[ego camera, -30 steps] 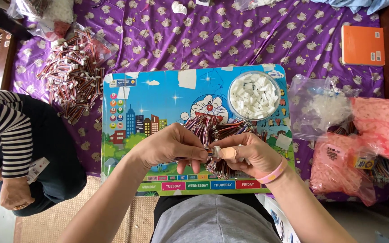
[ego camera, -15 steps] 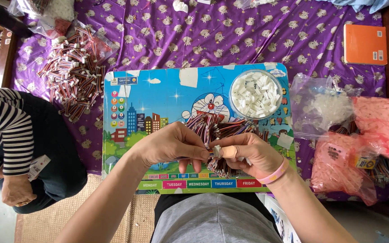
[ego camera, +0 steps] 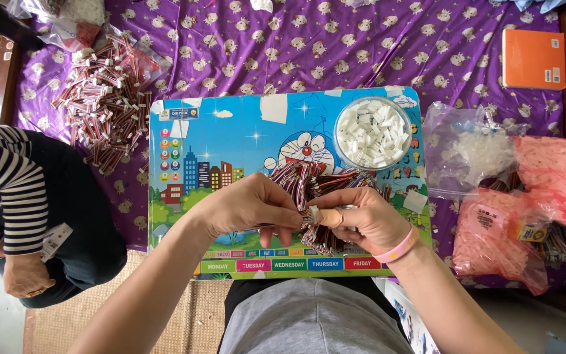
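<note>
My left hand [ego camera: 247, 206] and my right hand [ego camera: 361, 219] meet over a colourful cartoon lap board [ego camera: 230, 144]. Between their fingertips they pinch a small white connector [ego camera: 313, 215] on thin coloured wires. Under and behind the hands lies a pile of multicoloured wire harnesses [ego camera: 322, 187]. A round clear tub of small white plastic connectors [ego camera: 373, 132] stands on the board just beyond my right hand. A pink band circles my right wrist.
A heap of finished wire harnesses [ego camera: 103, 105] lies on the purple patterned cloth [ego camera: 361, 46] at left. Clear and pink plastic bags [ego camera: 525, 190] sit at right, an orange book [ego camera: 533, 59] at top right. A seated person in a striped sleeve [ego camera: 1, 190] is at left.
The hands stay together over the wire pile with only small finger movements; the view has shifted slightly.
</note>
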